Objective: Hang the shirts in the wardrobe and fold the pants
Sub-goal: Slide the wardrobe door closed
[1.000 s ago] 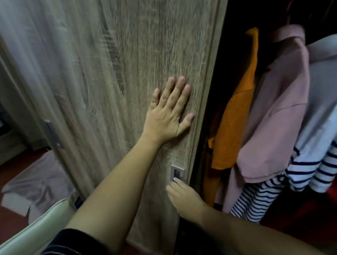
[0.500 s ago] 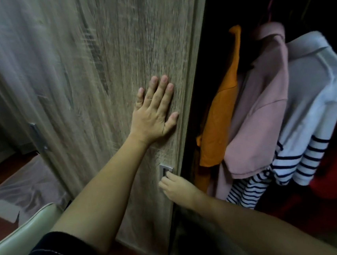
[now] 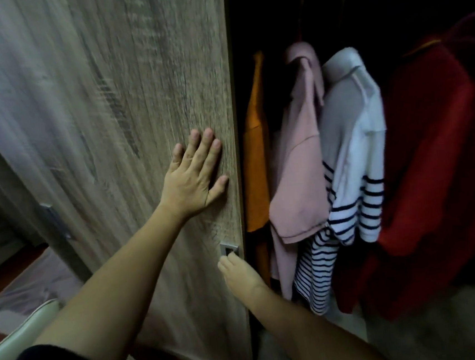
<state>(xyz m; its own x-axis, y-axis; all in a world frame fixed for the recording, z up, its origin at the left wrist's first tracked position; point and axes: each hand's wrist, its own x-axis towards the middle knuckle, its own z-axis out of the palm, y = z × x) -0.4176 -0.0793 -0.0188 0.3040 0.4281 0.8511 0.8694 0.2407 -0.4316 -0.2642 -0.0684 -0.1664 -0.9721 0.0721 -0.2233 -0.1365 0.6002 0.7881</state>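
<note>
From the head camera, the left grip (image 3: 195, 175) lies flat and open, fingers straight, pressed on the wardrobe door (image 3: 121, 104) near its free edge. Below it, the right grip (image 3: 239, 272) seems to have its fingertips hooked into the recessed handle (image 3: 229, 247), though the dim view makes this uncertain. The shirts already hang inside: an orange shirt (image 3: 253, 149), a pink shirt (image 3: 302, 167) and a striped shirt (image 3: 355, 145), close together beside the door edge.

The step looks like sliding the door. It should go best with the pull kept level along the track while the flat palm steadies the panel, so that it does not rack or catch the orange sleeve.

Against a second ago, more of the interior shows and a red garment (image 3: 433, 175) is now in view. Both grips keep their places on the door.
</note>
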